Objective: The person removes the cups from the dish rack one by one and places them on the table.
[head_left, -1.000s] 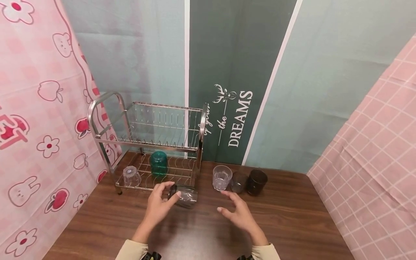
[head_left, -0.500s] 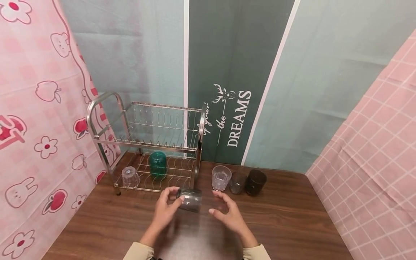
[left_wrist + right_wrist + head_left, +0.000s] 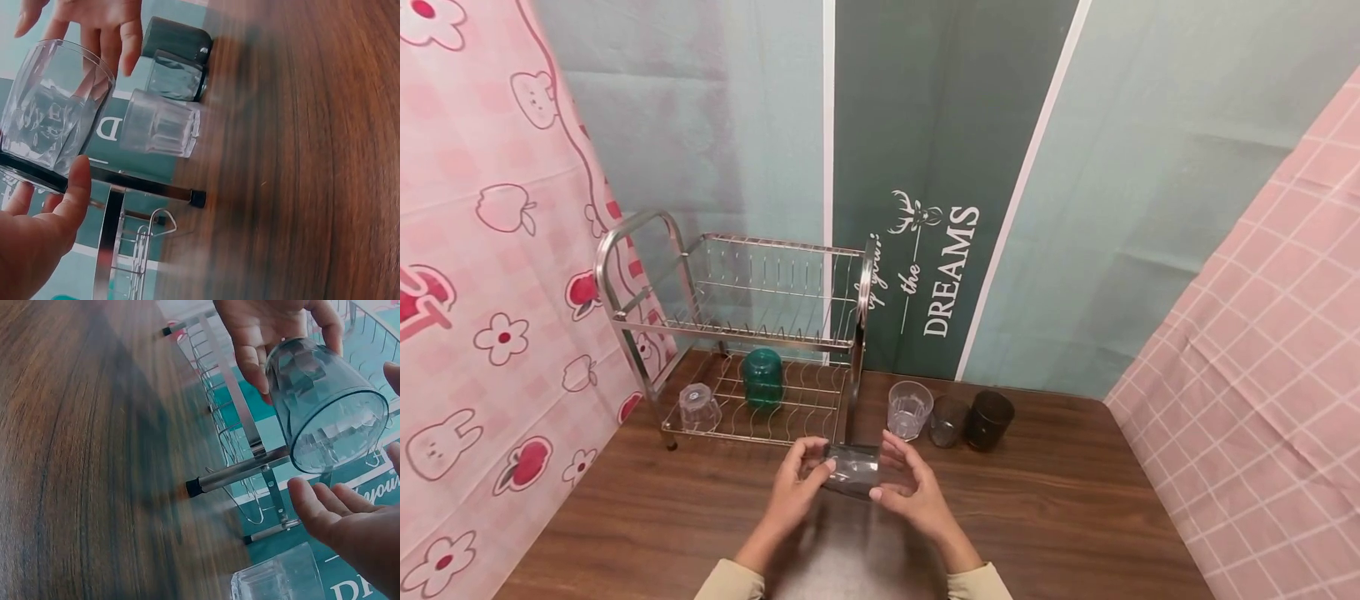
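A smoky grey drinking glass (image 3: 853, 468) is held on its side above the table, its rim toward the right. My left hand (image 3: 797, 483) grips it at the base end, thumb on the near side and fingers behind. My right hand (image 3: 917, 492) is spread around the rim end. In the right wrist view a small gap shows between the right hand's fingers (image 3: 306, 497) and the rim of the glass (image 3: 325, 406). From the left wrist view the glass (image 3: 56, 106) looks see-through, with faceted sides.
A two-tier metal dish rack (image 3: 775, 337) stands at the left. On its lower tier are an upside-down clear cup (image 3: 698, 408) and a teal cup (image 3: 763, 379). Right of it, a clear cup (image 3: 910, 410), a grey glass (image 3: 948, 421) and a dark cup (image 3: 989, 419) stand in a row.
My left hand has carried the grey glass right and toward me, away from the rack's front. My right hand has moved left, up to the rim end.
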A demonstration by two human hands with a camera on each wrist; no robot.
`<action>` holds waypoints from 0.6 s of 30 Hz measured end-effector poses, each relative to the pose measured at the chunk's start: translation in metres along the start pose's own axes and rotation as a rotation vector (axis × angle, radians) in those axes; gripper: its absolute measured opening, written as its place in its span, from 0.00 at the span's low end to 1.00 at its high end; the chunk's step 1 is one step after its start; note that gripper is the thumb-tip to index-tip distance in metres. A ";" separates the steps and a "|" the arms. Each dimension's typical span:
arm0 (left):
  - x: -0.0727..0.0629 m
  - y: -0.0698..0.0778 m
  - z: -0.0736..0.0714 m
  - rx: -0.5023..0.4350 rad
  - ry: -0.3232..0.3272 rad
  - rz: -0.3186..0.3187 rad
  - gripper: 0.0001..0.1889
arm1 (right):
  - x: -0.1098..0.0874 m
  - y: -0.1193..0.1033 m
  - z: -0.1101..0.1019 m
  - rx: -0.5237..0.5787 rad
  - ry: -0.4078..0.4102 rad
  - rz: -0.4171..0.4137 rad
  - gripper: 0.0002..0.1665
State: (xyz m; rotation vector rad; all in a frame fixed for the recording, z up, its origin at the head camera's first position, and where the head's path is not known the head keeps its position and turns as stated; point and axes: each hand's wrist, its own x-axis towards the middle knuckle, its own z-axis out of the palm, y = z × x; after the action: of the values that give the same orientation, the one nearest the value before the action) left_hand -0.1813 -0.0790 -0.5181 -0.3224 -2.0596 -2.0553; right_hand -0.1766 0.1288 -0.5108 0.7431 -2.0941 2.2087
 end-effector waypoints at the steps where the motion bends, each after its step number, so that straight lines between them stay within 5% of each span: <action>1: 0.000 0.002 0.001 -0.004 -0.007 -0.002 0.16 | 0.000 0.001 0.000 0.013 -0.004 -0.012 0.42; 10: -0.004 0.033 0.005 0.008 -0.027 0.003 0.15 | 0.001 0.004 0.001 0.035 0.030 0.023 0.35; 18: -0.004 0.010 0.001 0.008 -0.082 -0.002 0.16 | 0.000 -0.001 -0.003 0.032 0.001 -0.028 0.33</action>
State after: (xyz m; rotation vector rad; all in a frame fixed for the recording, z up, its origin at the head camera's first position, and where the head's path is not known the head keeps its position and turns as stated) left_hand -0.1748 -0.0781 -0.5094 -0.4094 -2.1151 -2.0668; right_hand -0.1773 0.1312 -0.5102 0.7687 -2.0400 2.2327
